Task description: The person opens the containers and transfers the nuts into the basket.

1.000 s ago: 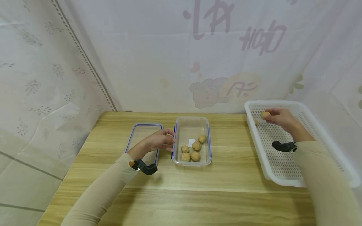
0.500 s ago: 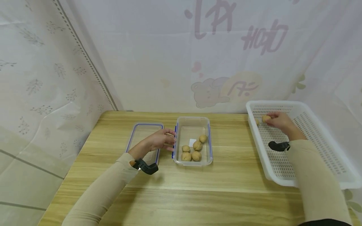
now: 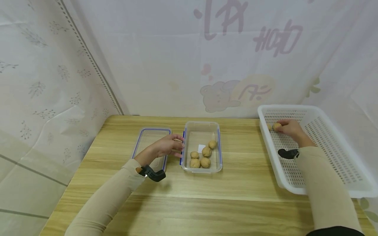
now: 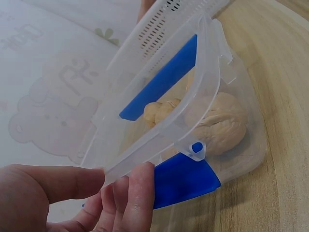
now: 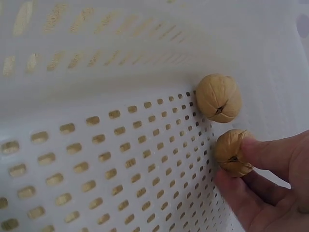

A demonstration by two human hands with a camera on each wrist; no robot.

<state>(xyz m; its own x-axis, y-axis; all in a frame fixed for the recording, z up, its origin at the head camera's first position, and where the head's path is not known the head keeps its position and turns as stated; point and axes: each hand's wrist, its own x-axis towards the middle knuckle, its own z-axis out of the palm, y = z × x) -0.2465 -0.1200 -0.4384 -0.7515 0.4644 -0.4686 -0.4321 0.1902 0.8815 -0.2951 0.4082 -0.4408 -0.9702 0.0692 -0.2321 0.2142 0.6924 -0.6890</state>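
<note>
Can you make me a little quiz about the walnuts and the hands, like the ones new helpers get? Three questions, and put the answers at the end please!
1. How many walnuts are in the clear box?
2. True or false: the left hand is holding a walnut.
3. Where is the walnut that the right hand is pinching?
A. Over the clear box
B. On the lid
C. Inside the white basket

Key:
1. Five.
2. False. The left hand is at the side of the clear box, with no walnut in it.
3. C. Another walnut sits close by in the white basket.
</note>
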